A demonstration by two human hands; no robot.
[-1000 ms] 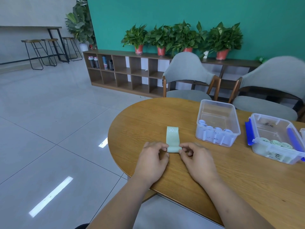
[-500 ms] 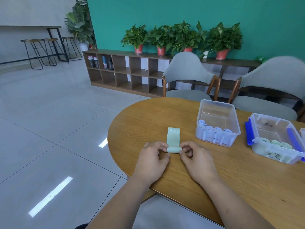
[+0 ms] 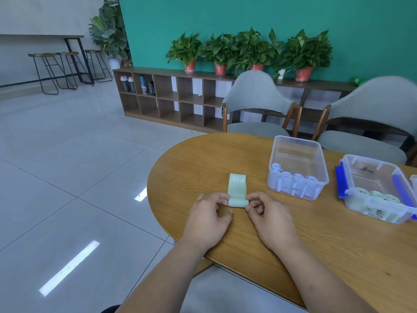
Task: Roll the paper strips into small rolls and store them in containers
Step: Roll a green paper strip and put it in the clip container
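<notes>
A pale green strip (image 3: 237,186) marked "30 LB" lies flat on the wooden table (image 3: 293,245), its near end wound into a small roll. My left hand (image 3: 208,219) pinches the roll's left end and my right hand (image 3: 269,219) pinches its right end. A clear open container (image 3: 297,154) to the right holds several pale blue rolls along its near wall. Farther right, a clear container with blue clips (image 3: 381,190) holds several green rolls.
Two grey chairs (image 3: 257,102) stand behind the table. The table's curved left edge is just left of my left hand, with tiled floor (image 3: 67,177) beyond. A low shelf with potted plants (image 3: 187,96) lines the green wall.
The roll has grown and moved away from me along the strip, so the flat part is shorter. Both hands have followed it slightly forward.
</notes>
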